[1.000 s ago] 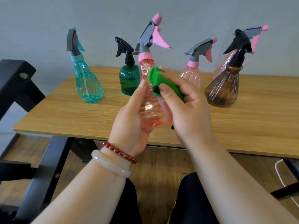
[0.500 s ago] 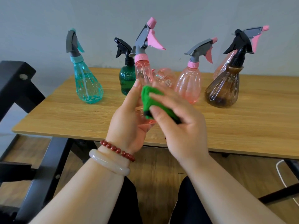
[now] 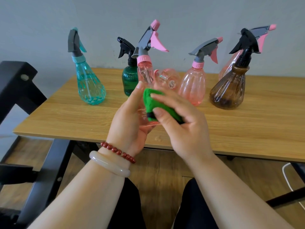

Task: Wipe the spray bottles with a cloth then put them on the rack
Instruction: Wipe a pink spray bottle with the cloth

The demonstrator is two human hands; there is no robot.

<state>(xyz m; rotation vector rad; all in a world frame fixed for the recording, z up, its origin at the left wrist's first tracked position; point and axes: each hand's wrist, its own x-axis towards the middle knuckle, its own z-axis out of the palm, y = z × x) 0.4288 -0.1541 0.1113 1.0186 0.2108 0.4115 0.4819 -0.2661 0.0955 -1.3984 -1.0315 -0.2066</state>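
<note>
Pink spray bottle [image 3: 144, 70]: held upright at the centre of the view, over the near edge of the wooden table [image 3: 247, 129].

Left hand [image 3: 127, 123]: fingers curled round the lower body from the 9 o'clock side, thumb lying up along the wall.

Right hand [image 3: 184, 126]: thumb and fingers pinch a folded green cloth [image 3: 153, 103] and press it on the body from the 3 o'clock side. The cloth hides most of the belly.

Judgement on handling: no liquid shows through the clear wall, so probably empty and light. The thin plastic would likely give under a hard squeeze, and its smooth surface may slip. With the trigger head on top it is probably top-heavy. The best holds look like the belly, or the neck just under the pink collar, not the trigger.

On the table beyond, taken from the held bottle:
- teal spray bottle [image 3: 89, 86] at 10 o'clock
- dark green spray bottle [image 3: 129, 80] at 11 o'clock
- second pink spray bottle [image 3: 193, 85] at 1 o'clock
- brown spray bottle [image 3: 228, 90] at 2 o'clock, with another pink one partly hidden behind it

Black frame [image 3: 19, 83] at 9 o'clock: possibly the rack, cannot tell.
</note>
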